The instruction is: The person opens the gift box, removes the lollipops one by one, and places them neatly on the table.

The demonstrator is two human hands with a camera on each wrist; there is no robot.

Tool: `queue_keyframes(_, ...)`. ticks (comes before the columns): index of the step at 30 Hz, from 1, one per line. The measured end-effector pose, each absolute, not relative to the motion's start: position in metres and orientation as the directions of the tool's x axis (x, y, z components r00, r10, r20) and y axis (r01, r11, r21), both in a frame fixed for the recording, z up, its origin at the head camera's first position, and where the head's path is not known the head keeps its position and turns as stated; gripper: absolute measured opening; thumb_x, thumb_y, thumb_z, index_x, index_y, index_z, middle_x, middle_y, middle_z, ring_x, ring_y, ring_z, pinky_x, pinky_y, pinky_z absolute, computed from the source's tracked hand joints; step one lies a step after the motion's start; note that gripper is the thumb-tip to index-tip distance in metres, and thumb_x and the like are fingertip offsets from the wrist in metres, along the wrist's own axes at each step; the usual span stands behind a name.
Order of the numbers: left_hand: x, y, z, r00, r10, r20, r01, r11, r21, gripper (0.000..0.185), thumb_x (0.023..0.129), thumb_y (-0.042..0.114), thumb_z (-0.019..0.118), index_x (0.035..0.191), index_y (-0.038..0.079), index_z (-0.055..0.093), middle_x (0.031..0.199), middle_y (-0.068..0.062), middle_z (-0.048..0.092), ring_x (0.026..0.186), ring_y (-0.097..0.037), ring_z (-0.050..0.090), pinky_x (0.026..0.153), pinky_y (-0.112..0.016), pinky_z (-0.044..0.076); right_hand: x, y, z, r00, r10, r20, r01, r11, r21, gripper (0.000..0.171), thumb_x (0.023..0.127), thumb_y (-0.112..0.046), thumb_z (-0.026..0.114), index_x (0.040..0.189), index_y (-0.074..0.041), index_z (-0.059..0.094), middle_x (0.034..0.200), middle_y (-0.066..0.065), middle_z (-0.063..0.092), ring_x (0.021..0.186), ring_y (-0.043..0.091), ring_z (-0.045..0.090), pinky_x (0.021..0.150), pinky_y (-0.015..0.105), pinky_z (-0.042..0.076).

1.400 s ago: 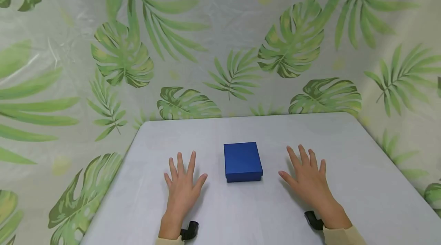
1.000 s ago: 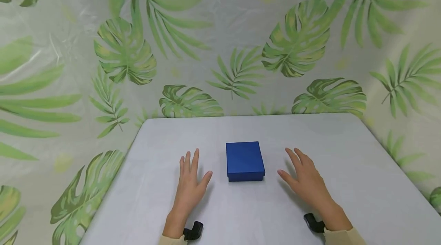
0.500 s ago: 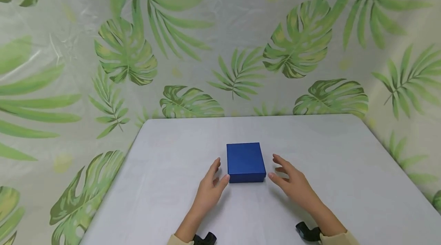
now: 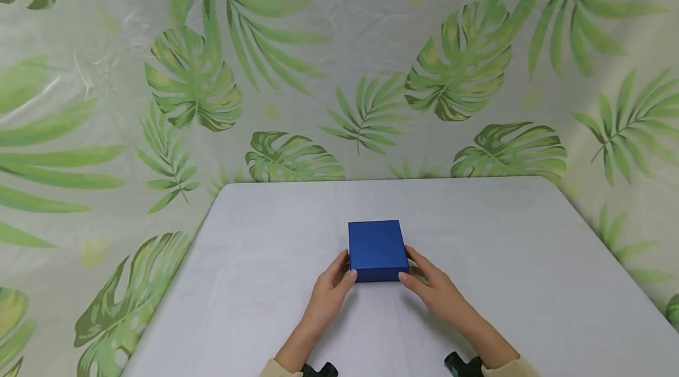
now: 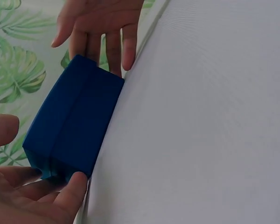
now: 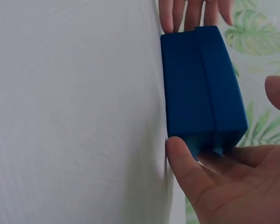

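Note:
A blue lidded box [image 4: 377, 247] sits on the white-covered table [image 4: 276, 218], its lid on. My left hand [image 4: 328, 299] grips its left side, fingertips against the wall and thumb by the front left corner. From the opposite side my right hand [image 4: 439, 291] grips it in the same way, thumb by the front right corner. In the left wrist view, fingers [image 5: 73, 191] meet the near end of the box, whose lid seam shows. The right wrist view has fingers [image 6: 183, 154] low against the other end. What is inside the box is hidden.
A leaf-patterned sheet [image 4: 366, 41] hangs behind and beside the table. Black wrist cameras [image 4: 464, 364] sit on both wrists. White cloth surrounds the box, reaching the table's far edge.
Both hands have come inward from either side, their spread fingers drawing together, and now take hold of the box. The box has stayed almost in place.

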State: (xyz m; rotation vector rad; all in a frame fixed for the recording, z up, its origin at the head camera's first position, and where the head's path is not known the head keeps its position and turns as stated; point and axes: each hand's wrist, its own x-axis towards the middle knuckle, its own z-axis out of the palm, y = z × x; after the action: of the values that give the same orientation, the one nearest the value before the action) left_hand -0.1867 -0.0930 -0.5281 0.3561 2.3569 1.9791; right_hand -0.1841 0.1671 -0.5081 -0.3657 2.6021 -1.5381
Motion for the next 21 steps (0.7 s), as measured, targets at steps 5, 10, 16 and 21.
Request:
queue_keyframes(5, -0.1844, -0.0890, -0.5283, -0.977, 0.178, 0.115, 0.160, 0.264, 0.951, 0.070, 0.103, 0.041, 0.056, 0.157, 0.004, 0.031, 0.158, -0.009, 0.038, 0.145, -0.021, 0.033, 0.116, -0.037, 0.032, -0.1849, 0.1671, -0.5094, -0.966, -0.257, 0.026, -0.146, 0.462, -0.874, 0.074, 0.100, -0.046, 0.060, 0.160, -0.018, 0.028, 0.159, 0.011, 0.036, 0.135, 0.034, 0.048, 0.109, 0.063, 0.038)
queue_keyframes(10, -0.1833, -0.0867, -0.5268, -0.977, 0.162, 0.137, 0.176, 0.259, 0.950, 0.064, 0.105, 0.036, 0.053, 0.156, 0.003, 0.032, 0.156, -0.009, 0.040, 0.144, -0.020, 0.035, 0.115, -0.035, 0.034, -0.1844, 0.1663, -0.5076, -0.966, -0.259, 0.013, -0.135, 0.457, -0.879, 0.073, 0.100, -0.046, 0.060, 0.161, -0.021, 0.027, 0.160, 0.010, 0.034, 0.137, 0.036, 0.046, 0.108, 0.064, 0.038)
queue_keyframes(16, -0.1836, -0.0854, -0.5279, -0.982, 0.116, 0.146, 0.174, 0.291, 0.941, 0.058, 0.107, 0.033, 0.051, 0.155, 0.003, 0.037, 0.154, -0.007, 0.044, 0.143, -0.019, 0.037, 0.115, -0.037, 0.035, -0.1833, 0.1653, -0.5064, -0.965, -0.263, 0.014, -0.140, 0.466, -0.874, 0.074, 0.100, -0.045, 0.061, 0.161, -0.022, 0.027, 0.162, 0.010, 0.032, 0.137, 0.037, 0.045, 0.106, 0.062, 0.042)
queue_keyframes(21, -0.1859, -0.0829, -0.5292, -0.982, 0.080, 0.174, 0.190, 0.288, 0.939, 0.051, 0.107, 0.031, 0.051, 0.151, 0.005, 0.044, 0.149, -0.007, 0.051, 0.139, -0.020, 0.044, 0.111, -0.038, 0.041, -0.1830, 0.1641, -0.5054, -0.962, -0.271, 0.021, -0.153, 0.478, -0.865, 0.076, 0.100, -0.045, 0.061, 0.162, -0.021, 0.024, 0.163, 0.010, 0.029, 0.139, 0.040, 0.042, 0.105, 0.060, 0.044)
